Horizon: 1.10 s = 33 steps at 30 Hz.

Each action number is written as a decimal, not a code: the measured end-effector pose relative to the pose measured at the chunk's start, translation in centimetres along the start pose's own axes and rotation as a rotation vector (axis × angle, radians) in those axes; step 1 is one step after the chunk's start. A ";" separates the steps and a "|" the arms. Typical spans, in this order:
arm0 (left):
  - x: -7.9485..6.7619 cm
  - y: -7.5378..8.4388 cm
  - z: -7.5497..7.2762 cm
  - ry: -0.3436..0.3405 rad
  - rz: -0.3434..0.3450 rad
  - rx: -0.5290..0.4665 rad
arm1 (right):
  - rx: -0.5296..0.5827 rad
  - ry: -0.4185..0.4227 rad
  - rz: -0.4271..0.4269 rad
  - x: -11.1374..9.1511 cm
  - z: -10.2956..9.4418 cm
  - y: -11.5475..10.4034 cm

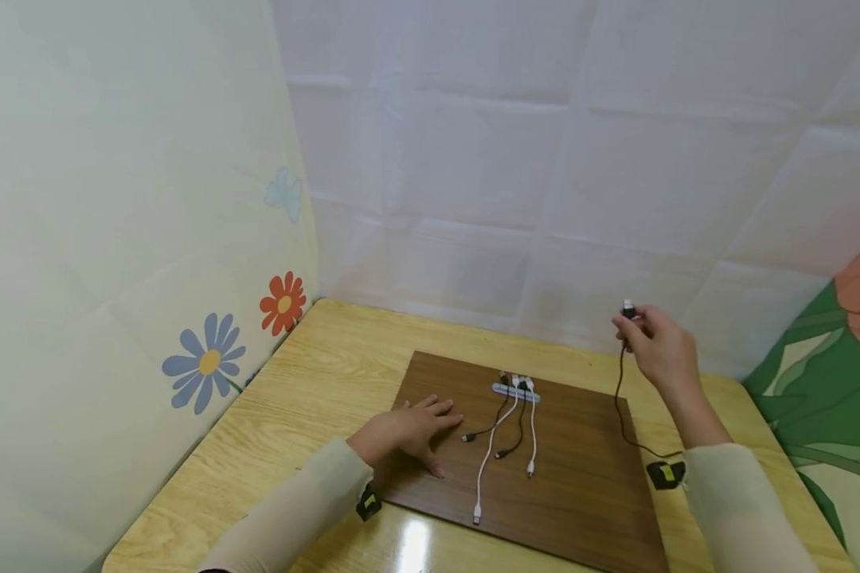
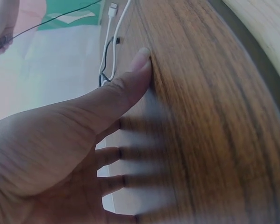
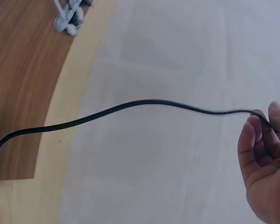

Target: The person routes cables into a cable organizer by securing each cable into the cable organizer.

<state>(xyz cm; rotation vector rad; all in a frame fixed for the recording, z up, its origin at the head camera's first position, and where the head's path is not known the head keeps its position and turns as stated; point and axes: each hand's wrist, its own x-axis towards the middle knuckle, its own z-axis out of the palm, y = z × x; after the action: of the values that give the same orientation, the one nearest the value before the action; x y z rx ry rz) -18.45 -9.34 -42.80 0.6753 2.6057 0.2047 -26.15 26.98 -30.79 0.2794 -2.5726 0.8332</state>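
Raised above the board's far right corner, my right hand (image 1: 662, 346) pinches the plug end of a black USB cable (image 1: 619, 398). Its metal connector points up, and the cord hangs down toward the right wrist. In the right wrist view the cord (image 3: 151, 101) crosses the frame to the fingers. My left hand (image 1: 419, 434) rests with spread fingers on the brown wooden board (image 1: 566, 509); the left wrist view shows its thumb (image 2: 140, 60) touching the surface. Right of it, a pale cable holder (image 1: 502, 389) holds several black and white cables, their loose ends lying toward me.
The board lies on a light wooden table (image 1: 315, 374). A white cloth backdrop (image 1: 437, 159) stands behind it, with a flower-printed sheet (image 1: 115, 199) at the left. A small black and yellow device (image 1: 665, 475) sits at the right wrist, another (image 1: 368, 503) at the left.
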 end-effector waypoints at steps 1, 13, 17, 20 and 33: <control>0.0 0.0 0.0 0.001 0.000 -0.001 | 0.003 0.006 -0.008 0.0 -0.1 -0.4; 0.4 0.1 -0.1 -0.020 -0.007 0.006 | 0.104 0.045 -0.103 1.2 -0.8 -5.2; 0.7 0.0 -0.4 -0.020 0.004 0.016 | 0.135 0.067 -0.136 1.5 -1.2 -6.8; 1.3 0.0 -0.7 0.000 0.022 0.010 | 0.161 0.081 -0.146 1.7 -1.5 -7.9; 4.4 5.1 -3.7 0.375 0.213 -0.290 | 0.288 0.131 -0.231 2.8 -2.3 -12.5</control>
<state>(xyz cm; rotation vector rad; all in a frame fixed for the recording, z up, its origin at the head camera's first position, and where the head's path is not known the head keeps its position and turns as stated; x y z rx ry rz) -21.39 -2.82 -39.90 0.8747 2.7604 0.8297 -24.00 18.15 -21.47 0.5750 -2.2438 1.0926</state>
